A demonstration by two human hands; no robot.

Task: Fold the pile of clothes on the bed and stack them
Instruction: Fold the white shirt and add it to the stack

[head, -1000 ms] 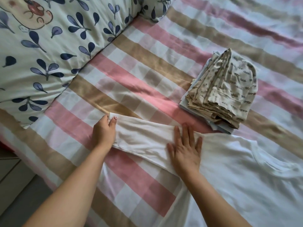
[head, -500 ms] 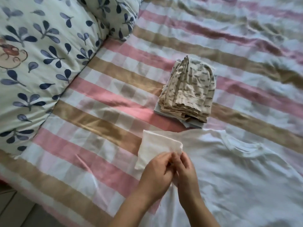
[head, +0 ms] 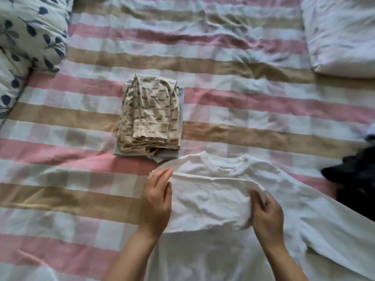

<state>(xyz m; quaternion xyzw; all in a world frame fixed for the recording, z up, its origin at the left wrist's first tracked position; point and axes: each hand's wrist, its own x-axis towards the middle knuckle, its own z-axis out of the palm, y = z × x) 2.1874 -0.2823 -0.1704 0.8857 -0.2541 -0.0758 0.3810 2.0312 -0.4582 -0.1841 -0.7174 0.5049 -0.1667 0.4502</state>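
left hand [head: 157, 201] fingers flat on white shirt [head: 203, 258] | right hand [head: 266, 217] fingers grip sleeve [head: 215, 201] | stack [head: 150, 116] print unreadable

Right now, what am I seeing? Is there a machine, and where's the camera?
No machine: these are a person's bare hands, filmed by a camera worn on the head, looking down at a pink, tan and white checked bedsheet. A white long-sleeved shirt lies flat, one sleeve folded across its chest. The left hand rests flat at the fold; the right hand grips the sleeve's other end. Behind sits a stack of folded beige printed clothes; a black garment lies at the right edge.
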